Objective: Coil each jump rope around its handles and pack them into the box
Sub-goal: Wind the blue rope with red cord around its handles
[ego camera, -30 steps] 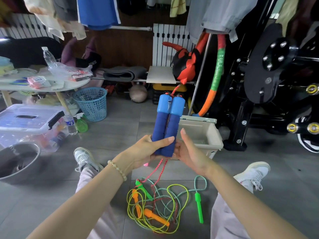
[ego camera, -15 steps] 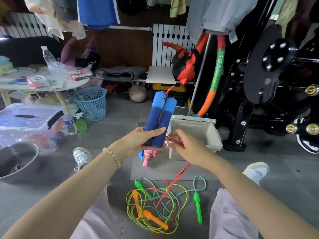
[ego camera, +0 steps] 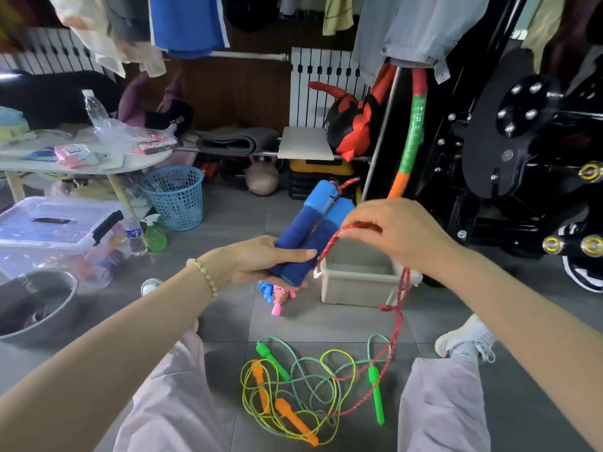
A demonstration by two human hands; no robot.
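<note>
**A:** Where are the handles [ego camera: 310, 236]?

**B:** In the left hand [ego camera: 261, 265]. Its fingers are curled round the lower ends and the thumb lies across the front. The two are side by side and tilted, held above the floor [ego camera: 326, 318] just left of the box [ego camera: 359, 288].

**A:** And the right hand [ego camera: 391, 233]?

**B:** It is over the box, pinching the red rope [ego camera: 396, 321] between thumb and fingertips. From the pinch one strand runs to the handles; the rest hangs past the box front and trails over a green rope [ego camera: 375, 396] and a yellow rope [ego camera: 295, 417], which lie tangled between the person's legs.

**A:** What kind of floor is it?

**B:** Grey tile. A coiled rope [ego camera: 277, 296] lies on it under the left hand, beside the box.

**A:** And the room?

**B:** Crowded — clothes [ego camera: 189, 24] hang overhead, with a radiator [ego camera: 323, 83] on the back wall. A black gym machine [ego camera: 522, 141] stands on the right. On the left are a table [ego camera: 137, 164], a blue basket [ego camera: 174, 197], a clear bin [ego camera: 55, 226] and a metal bowl [ego camera: 42, 301].
</note>
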